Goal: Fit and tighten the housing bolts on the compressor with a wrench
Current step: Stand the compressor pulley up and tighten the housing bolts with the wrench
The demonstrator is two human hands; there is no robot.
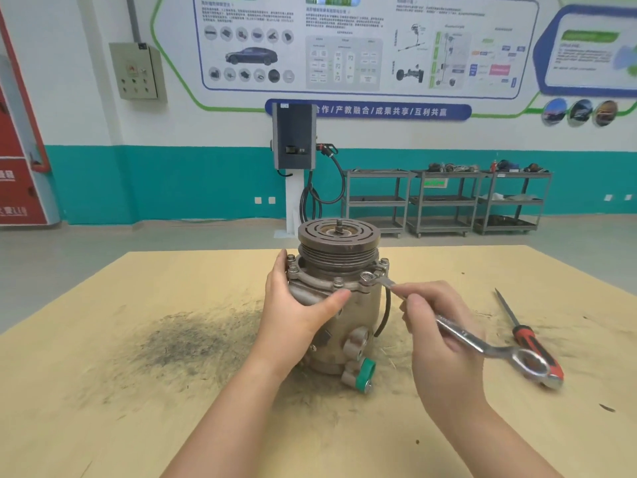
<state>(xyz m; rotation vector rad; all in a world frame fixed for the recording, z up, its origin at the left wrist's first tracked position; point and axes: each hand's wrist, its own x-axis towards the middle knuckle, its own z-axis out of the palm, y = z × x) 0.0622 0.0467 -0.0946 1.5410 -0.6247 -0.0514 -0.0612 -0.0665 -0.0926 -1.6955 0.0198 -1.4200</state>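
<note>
Left of the fingers, a dark smudge of metal dust and grime (193,336) spreads over the pale wooden desk (103,426). Left hand (296,312) wraps the grey cast-metal compressor (344,326), fingers curled round its far left side, thumb pressed across the front just under the flange. Compressor stands upright mid-desk, grooved brown pulley and clutch plate (339,239) on top, ports with a green plastic cap (366,372) low on the front, below the left thumb. Housing bolts (338,281) sit in the flange ring; several heads visible around the rim, just above the left fingers. A black cable (385,315) hangs down the compressor's right side, between the two hands.

Right hand (437,326) pinches the shank of a shiny steel combination wrench (458,332), fingers clenched on it. Wrench's far end sits on a bolt (367,277) at the flange's front right; its ring end sticks out past the right hand, raised off the desk.

Right of the right fingers, a screwdriver with a red and black handle (527,336) lies flat on the desk, tip pointing away; wrench's ring end overlaps the handle in view. Can't tell if they touch.
</note>
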